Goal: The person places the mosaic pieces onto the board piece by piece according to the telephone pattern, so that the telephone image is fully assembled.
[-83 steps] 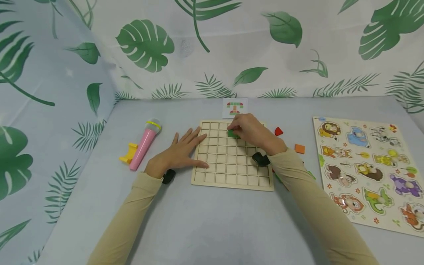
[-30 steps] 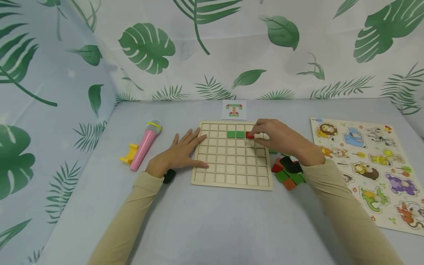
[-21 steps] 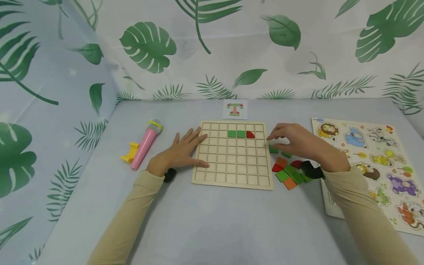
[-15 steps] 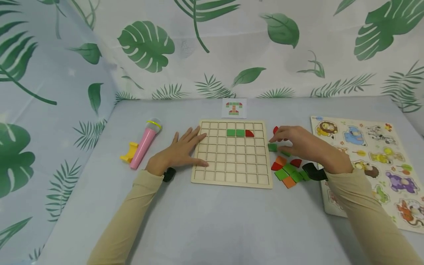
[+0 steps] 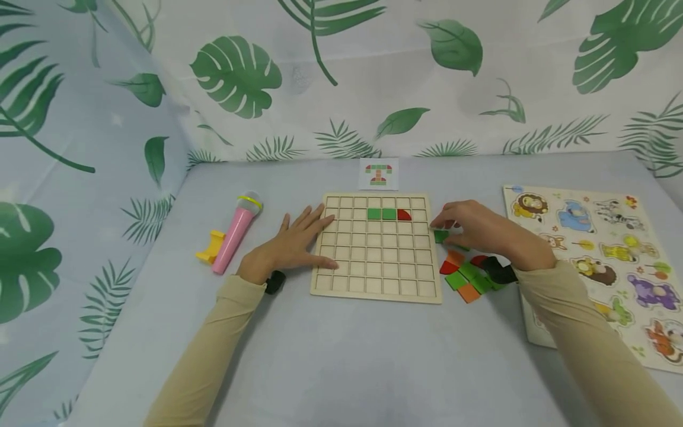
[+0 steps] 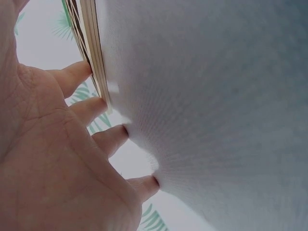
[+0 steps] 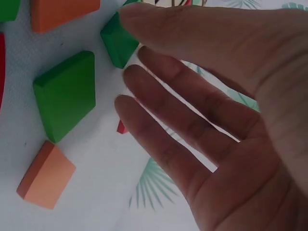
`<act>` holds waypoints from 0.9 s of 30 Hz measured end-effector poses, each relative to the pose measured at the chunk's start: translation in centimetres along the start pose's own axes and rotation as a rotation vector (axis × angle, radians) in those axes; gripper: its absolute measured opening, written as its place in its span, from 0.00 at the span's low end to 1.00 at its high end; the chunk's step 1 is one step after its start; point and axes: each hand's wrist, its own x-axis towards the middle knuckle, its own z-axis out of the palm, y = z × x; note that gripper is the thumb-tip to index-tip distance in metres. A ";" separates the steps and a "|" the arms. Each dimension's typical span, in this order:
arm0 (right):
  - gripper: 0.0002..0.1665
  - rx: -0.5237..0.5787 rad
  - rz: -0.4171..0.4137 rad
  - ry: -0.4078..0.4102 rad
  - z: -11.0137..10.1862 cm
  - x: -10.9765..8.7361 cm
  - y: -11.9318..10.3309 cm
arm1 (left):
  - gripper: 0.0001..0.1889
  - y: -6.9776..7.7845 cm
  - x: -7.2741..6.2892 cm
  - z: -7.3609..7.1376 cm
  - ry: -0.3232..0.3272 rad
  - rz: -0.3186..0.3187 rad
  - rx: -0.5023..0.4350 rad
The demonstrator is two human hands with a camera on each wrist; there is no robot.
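Observation:
My left hand (image 5: pixel 290 246) lies with spread fingers on the left edge of a wooden grid board (image 5: pixel 376 298). Its fingertips show at the board's side and on the cloth in the left wrist view. Set in one upper row are two green square tiles (image 5: pixel 381 214) and a red quarter-round tile (image 5: pixel 404 215). Right of the board, my right hand (image 5: pixel 475 228) hovers low over loose tiles, thumb and fingers apart around a green tile (image 5: pixel 440 236). In the right wrist view the thumb tip overlaps that green tile (image 7: pixel 114 43), and the other fingers are loosely bent.
Several green, orange and red tiles (image 5: pixel 469 271) lie below my right hand. A pattern card (image 5: pixel 379 174) sits behind the board. At left is a pink toy microphone (image 5: pixel 233 237) by a yellow piece (image 5: pixel 211 246). An animal puzzle board (image 5: pixel 613 234) lies at far right, partly under my right arm.
My right hand set down a green tile, then the red quarter-round, let go and moved right to the loose tiles. A second green tile now sits in the row. The left hand stayed put.

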 end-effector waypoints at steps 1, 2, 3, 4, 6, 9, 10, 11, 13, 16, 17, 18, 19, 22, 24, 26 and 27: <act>0.18 0.003 0.005 -0.004 0.0 0.1 0.0 | 0.57 0.0 0.0 0.0 -0.001 -0.001 0.001; 0.18 0.007 0.009 -0.006 0.1 0.2 0.0 | 0.57 0.0 0.0 0.0 0.000 -0.002 0.000; 0.18 0.008 0.013 -0.007 0.1 0.2 -0.1 | 0.57 0.0 0.0 0.0 0.001 -0.002 0.002; 0.18 0.011 0.016 -0.007 0.1 0.3 -0.1 | 0.57 0.0 0.0 0.0 0.002 -0.003 0.002; 0.18 0.017 0.026 -0.004 0.1 0.3 -0.1 | 0.57 0.0 0.0 0.0 0.004 -0.003 0.000; 0.18 0.030 0.041 -0.004 0.1 0.4 -0.1 | 0.57 0.0 0.0 0.0 0.007 0.002 -0.005; 0.18 0.036 0.047 -0.005 0.1 0.4 -0.1 | 0.57 0.0 0.0 0.0 0.007 0.003 -0.006; 0.18 0.042 0.052 -0.007 0.1 0.4 0.0 | 0.57 0.0 0.0 0.0 0.006 0.004 -0.008; 0.19 0.053 0.065 -0.007 0.0 0.4 0.1 | 0.57 0.0 0.0 0.0 0.004 0.006 -0.010; 0.18 0.067 0.079 0.003 0.1 0.3 0.2 | 0.57 0.1 0.1 0.0 0.000 0.009 -0.009; 0.17 0.070 0.081 0.007 0.1 0.3 0.3 | 0.57 0.1 0.1 0.0 -0.001 0.010 -0.008; 0.17 0.073 0.084 0.010 0.1 0.2 0.4 | 0.57 0.1 0.1 -0.1 -0.001 0.012 -0.007; 0.16 0.075 0.085 0.012 0.1 0.2 0.4 | 0.57 0.1 0.1 -0.1 -0.002 0.012 -0.006; 0.15 0.085 0.081 0.012 0.1 0.1 0.5 | 0.57 0.1 0.2 -0.1 -0.002 0.010 -0.002; 0.14 0.082 0.071 0.014 0.1 0.1 0.6 | 0.57 0.0 0.2 0.0 -0.001 0.005 0.002; 0.13 0.082 0.058 0.021 0.1 0.0 0.7 | 0.57 0.0 0.1 0.0 -0.002 0.002 0.002; 0.13 0.084 0.052 0.025 0.1 -0.1 0.8 | 0.57 0.0 0.1 0.0 -0.003 0.002 0.002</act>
